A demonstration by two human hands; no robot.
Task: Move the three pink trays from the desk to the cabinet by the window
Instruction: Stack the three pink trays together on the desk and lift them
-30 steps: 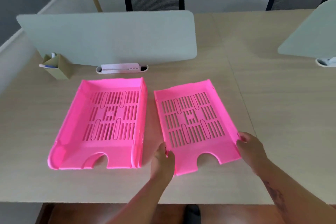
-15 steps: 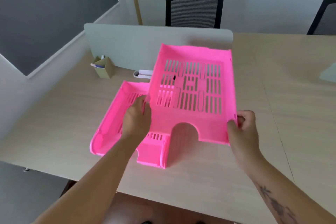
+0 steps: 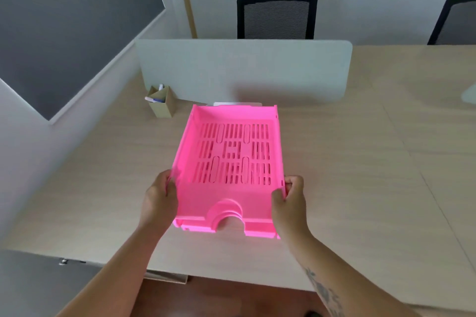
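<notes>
Pink trays point(image 3: 231, 162), nested in a stack, are gripped at both near corners over a pale wooden worktop point(image 3: 360, 188).
The left hand point(image 3: 159, 198) and right hand point(image 3: 289, 201) are closed on the stack's side walls; a cardboard pen holder point(image 3: 161, 104) and a white divider panel point(image 3: 244, 67) are seen beyond the stack.

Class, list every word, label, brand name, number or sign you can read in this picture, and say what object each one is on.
None: no readable text appears anywhere.
Pink trays: plain plastic, no label visible.
Cardboard pen holder: blank faces; pens inside too small to read.
Forearm of right hand: dark tattoo, blurred, no letters discernible.
</notes>
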